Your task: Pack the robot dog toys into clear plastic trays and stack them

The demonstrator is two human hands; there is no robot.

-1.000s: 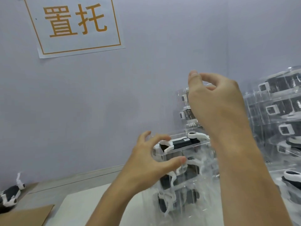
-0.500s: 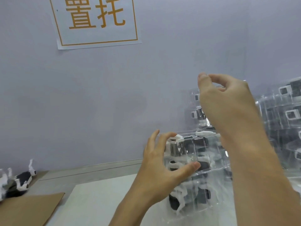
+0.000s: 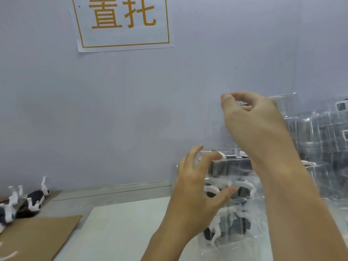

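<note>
Your left hand (image 3: 194, 193) is at the left side of the stack of clear plastic trays (image 3: 231, 196) that stands on the table (image 3: 120, 232). Its fingers (image 3: 207, 162) are spread wide and curved, with the thumb low against the front of the stack and the other fingers high near its top edge. I cannot tell if they really touch the plastic, because the trays are transparent and blurred.

Your right hand (image 3: 252, 125) is above this same stack, raised higher than its top tray. The thumb and forefinger are bent toward each other, with a narrow gap between the tips, and no thing is visible between them.

Inside the stack you can see the black and white robot dog toys (image 3: 229, 166), one layer over another (the white legs show through the plastic walls). To the right of the stack, behind your right forearm, more filled trays (image 3: 320, 140) are piled up high against the wall (image 3: 94, 110).

Far to the left of the stack, some loose robot dogs (image 3: 24, 204) lie in a heap at the table edge, beside a brown cardboard sheet (image 3: 35, 238). On the wall, above and left of the stack, hangs a white paper sign (image 3: 122, 23) with orange characters.
</note>
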